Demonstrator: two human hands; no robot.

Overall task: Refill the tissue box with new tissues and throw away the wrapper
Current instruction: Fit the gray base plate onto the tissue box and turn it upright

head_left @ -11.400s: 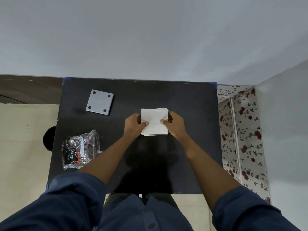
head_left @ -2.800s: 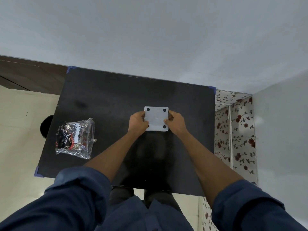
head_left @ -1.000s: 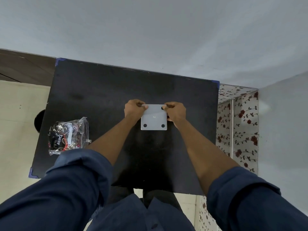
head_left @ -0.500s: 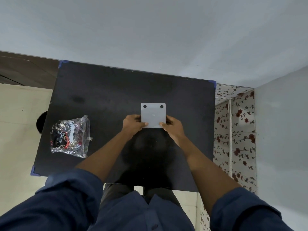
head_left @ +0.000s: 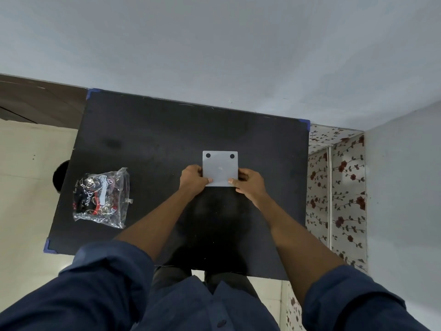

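The grey square tissue box [head_left: 220, 166] sits bottom-up near the middle of the black table [head_left: 148, 139], two black feet showing along its far edge. My left hand [head_left: 193, 179] grips its near left corner and my right hand [head_left: 249, 183] grips its near right corner, thumbs on the grey base plate. The tissues are hidden under the plate. The crumpled clear wrapper [head_left: 101, 197] with dark print lies on the table's left side, apart from both hands.
A pale wall runs behind the table's far edge. A dark round object [head_left: 60, 176] stands on the floor by the left edge. Flowered wallpaper [head_left: 336, 187] covers the surface to the right of the table.
Eleven seconds ago I held white tissues and the grey plate lay at the far left. The plate now covers the box. Over the last second my hands shifted from its far corners to its near corners.
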